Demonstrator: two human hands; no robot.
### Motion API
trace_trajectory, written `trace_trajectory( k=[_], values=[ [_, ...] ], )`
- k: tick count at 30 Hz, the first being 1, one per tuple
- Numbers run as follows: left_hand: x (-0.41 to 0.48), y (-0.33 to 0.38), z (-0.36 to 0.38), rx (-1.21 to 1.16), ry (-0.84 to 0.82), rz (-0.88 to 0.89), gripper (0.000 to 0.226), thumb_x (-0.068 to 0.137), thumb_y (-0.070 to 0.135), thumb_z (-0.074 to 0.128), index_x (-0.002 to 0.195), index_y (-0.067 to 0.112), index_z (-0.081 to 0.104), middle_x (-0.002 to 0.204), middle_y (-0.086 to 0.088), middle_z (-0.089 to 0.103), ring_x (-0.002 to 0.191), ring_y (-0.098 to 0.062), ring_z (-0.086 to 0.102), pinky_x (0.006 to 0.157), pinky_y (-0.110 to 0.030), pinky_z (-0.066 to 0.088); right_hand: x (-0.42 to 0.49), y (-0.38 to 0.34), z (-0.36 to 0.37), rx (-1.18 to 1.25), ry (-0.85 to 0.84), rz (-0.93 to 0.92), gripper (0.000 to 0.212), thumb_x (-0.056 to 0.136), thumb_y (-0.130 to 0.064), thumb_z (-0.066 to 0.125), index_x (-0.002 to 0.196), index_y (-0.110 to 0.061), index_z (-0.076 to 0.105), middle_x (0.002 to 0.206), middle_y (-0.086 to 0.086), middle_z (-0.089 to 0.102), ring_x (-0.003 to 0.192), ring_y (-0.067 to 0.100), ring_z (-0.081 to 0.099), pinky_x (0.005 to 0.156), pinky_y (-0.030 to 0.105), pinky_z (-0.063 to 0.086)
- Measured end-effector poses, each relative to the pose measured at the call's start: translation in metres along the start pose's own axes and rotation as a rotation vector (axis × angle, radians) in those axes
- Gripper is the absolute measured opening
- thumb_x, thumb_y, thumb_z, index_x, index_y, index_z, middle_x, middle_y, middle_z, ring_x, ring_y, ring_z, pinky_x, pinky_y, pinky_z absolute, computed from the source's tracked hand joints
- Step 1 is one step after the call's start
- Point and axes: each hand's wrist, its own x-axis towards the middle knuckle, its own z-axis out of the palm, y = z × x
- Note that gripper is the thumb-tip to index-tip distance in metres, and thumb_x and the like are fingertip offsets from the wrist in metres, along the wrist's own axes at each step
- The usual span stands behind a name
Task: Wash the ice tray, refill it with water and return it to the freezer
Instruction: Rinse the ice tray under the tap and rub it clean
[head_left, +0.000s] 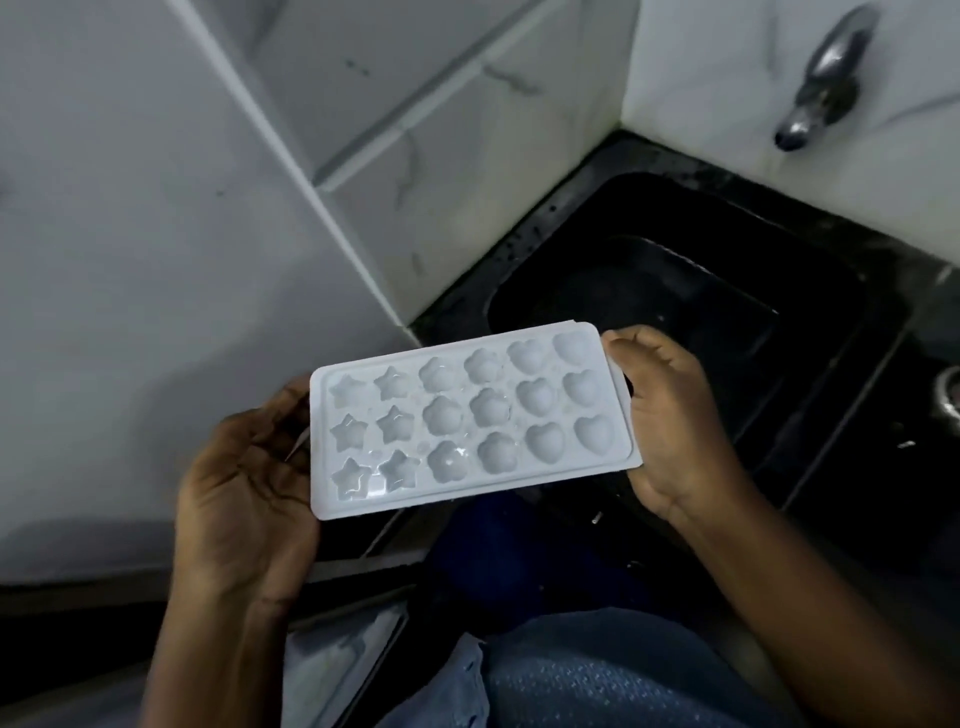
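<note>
A white ice tray (470, 421) with star, flower and heart shaped pockets is held level in front of me, over the near left corner of a black sink (675, 322). My left hand (244, 483) grips its left short end, fingers curled under the edge. My right hand (670, 415) grips the right short end, thumb on the top rim. Some star pockets glisten as if wet. A second thin white edge shows under the tray's right side.
A chrome tap (823, 88) sticks out of the white marbled wall above the sink's far right. A white appliance side (130, 260) stands at the left. Dark countertop (924, 467) surrounds the sink; my blue clothing (597, 675) is below.
</note>
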Motion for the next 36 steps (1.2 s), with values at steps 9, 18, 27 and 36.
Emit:
trace_trajectory(
  k=[9,18,27,36],
  values=[
    [0.077,-0.037,0.104,0.277,-0.251,-0.229,0.031,0.101,0.016,0.046,0.115,0.008,0.072,0.109,-0.006,0.076,0.096,-0.018,0.072,0.088,-0.033,0.058,0.025,-0.005,-0.062,0.066,0.324,-0.024,0.021,0.104,-0.025,0.057,0.088,-0.019,0.069,0.087,0.001,0.075,0.082,0.023,0.071,0.075,0.041,0.054],
    [0.140,-0.083,0.224,0.493,-0.553,-0.404,0.019,0.102,0.020,0.057,0.099,0.014,0.075,0.087,0.000,0.078,0.077,-0.015,0.075,0.065,-0.028,0.060,0.059,0.001,-0.104,0.141,0.658,-0.038,0.031,0.103,-0.026,0.054,0.120,-0.007,0.072,0.109,0.016,0.078,0.099,0.038,0.076,0.092,0.064,0.057],
    [0.179,-0.128,0.299,0.686,-0.685,-0.345,0.028,0.104,0.020,0.051,0.087,0.012,0.072,0.073,0.002,0.076,0.064,-0.015,0.070,0.056,-0.026,0.053,0.124,-0.014,-0.142,0.101,0.793,-0.050,0.017,0.099,-0.011,0.059,0.106,-0.012,0.074,0.106,0.012,0.078,0.098,0.034,0.075,0.087,0.047,0.060],
    [0.177,-0.142,0.343,0.809,-0.649,-0.212,0.025,0.102,0.020,0.058,0.112,0.001,0.071,0.098,-0.011,0.072,0.069,-0.020,0.065,0.037,-0.018,0.044,0.161,-0.029,-0.160,0.007,0.713,-0.012,0.027,0.097,-0.003,0.053,0.106,-0.019,0.073,0.108,0.008,0.076,0.094,0.029,0.075,0.067,0.034,0.058]
  ],
)
